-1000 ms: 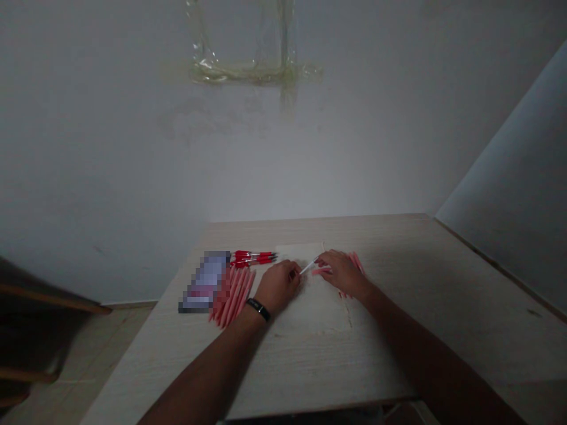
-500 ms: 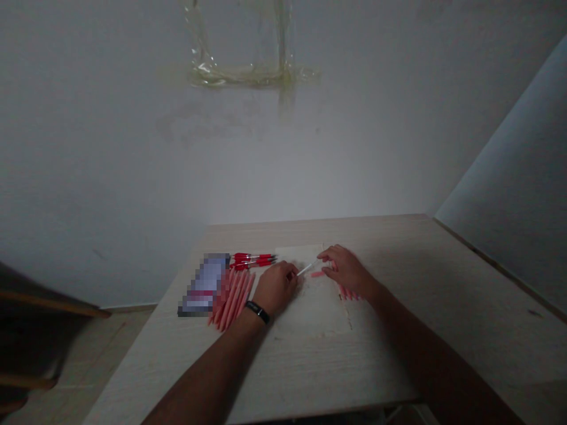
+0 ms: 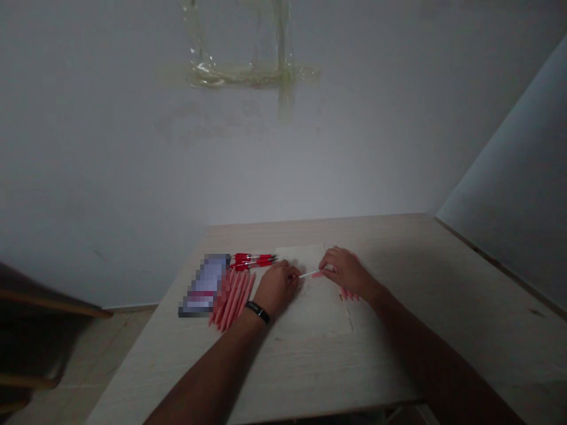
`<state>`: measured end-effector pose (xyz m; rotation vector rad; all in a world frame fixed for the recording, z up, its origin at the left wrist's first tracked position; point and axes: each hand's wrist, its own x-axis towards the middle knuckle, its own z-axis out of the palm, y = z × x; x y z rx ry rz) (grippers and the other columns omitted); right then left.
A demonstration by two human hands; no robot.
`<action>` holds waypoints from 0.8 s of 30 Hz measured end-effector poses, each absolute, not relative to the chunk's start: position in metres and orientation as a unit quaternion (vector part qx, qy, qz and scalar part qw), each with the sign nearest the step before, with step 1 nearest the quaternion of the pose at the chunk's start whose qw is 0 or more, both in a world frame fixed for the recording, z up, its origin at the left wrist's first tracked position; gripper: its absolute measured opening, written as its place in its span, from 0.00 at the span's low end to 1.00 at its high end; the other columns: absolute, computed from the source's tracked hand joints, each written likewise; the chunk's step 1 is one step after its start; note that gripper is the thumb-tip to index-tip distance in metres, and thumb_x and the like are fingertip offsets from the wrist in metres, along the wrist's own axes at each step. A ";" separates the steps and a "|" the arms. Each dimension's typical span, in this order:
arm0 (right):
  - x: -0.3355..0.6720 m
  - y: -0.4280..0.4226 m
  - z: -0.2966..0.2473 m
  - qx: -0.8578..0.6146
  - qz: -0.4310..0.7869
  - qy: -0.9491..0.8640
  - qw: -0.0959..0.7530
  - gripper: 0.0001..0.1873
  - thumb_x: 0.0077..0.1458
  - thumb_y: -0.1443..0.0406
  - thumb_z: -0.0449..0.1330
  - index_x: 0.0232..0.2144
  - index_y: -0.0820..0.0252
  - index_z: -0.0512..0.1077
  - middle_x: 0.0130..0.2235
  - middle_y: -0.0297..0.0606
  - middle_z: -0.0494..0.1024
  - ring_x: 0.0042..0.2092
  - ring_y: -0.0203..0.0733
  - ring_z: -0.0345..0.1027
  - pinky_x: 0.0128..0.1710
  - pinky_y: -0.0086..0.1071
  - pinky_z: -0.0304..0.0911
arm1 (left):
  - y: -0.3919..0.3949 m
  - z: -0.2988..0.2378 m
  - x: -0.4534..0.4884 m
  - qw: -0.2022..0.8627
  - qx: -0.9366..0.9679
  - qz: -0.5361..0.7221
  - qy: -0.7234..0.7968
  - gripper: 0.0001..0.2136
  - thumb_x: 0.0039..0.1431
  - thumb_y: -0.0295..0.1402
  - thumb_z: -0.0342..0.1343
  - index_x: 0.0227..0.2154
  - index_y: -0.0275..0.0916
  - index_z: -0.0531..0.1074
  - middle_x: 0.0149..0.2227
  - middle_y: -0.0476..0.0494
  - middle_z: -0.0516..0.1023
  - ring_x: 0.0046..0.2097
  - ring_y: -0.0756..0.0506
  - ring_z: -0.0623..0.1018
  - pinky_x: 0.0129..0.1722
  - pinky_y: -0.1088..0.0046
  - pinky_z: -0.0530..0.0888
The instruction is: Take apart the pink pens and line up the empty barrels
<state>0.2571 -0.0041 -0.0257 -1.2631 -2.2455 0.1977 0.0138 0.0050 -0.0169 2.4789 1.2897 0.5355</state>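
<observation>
My left hand (image 3: 278,286), with a black band at the wrist, pinches one end of a thin white stick (image 3: 309,274) that looks like a pen refill. At the other end of the stick, the fingertips of my right hand (image 3: 342,268) are closed on it. A short pink piece (image 3: 316,274) lies on the white sheet (image 3: 310,310), just behind the stick and partly hidden by my right fingers. Under and beside my right hand are several pink pen parts (image 3: 349,294), mostly covered. Left of my left hand lie several pink pen barrels (image 3: 234,300) side by side.
Several red pens or pen parts with dark tips (image 3: 254,260) lie behind the pink barrels. A blurred-out phone-like device (image 3: 204,286) is at the left of the wooden table (image 3: 283,378). A wall (image 3: 336,165) rises at the table's back edge.
My right fingers have closed on the right end of the white stick, which now lies flatter than before. My left hand has hardly moved.
</observation>
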 end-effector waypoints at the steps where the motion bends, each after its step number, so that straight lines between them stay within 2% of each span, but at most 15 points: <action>1: 0.258 -0.004 -0.025 -0.473 0.073 -0.837 0.267 0.03 0.58 0.65 0.64 0.32 0.58 0.75 0.35 0.37 0.75 0.42 0.42 0.65 0.43 0.34 0.57 | 0.005 -0.017 0.014 0.149 0.861 0.186 0.449 0.10 0.57 0.26 0.54 0.36 0.41 0.80 0.35 0.42 0.76 0.38 0.47 0.73 0.37 0.74 0.65; 16: 0.262 -0.006 -0.026 -0.515 0.114 -0.835 0.159 0.01 0.52 0.70 0.63 0.29 0.60 0.75 0.29 0.35 0.76 0.35 0.39 0.68 0.39 0.30 0.57 | 0.006 -0.020 0.013 0.149 0.848 0.191 0.472 0.09 0.58 0.30 0.53 0.34 0.42 0.79 0.34 0.43 0.76 0.37 0.47 0.74 0.35 0.74 0.64; 24: 0.265 -0.001 -0.036 -0.527 0.130 -0.825 0.160 0.03 0.50 0.69 0.62 0.30 0.59 0.76 0.30 0.36 0.78 0.33 0.38 0.70 0.38 0.29 0.60 | 0.005 -0.020 0.014 0.158 0.851 0.190 0.462 0.09 0.57 0.28 0.53 0.34 0.40 0.79 0.34 0.43 0.76 0.37 0.47 0.74 0.36 0.74 0.65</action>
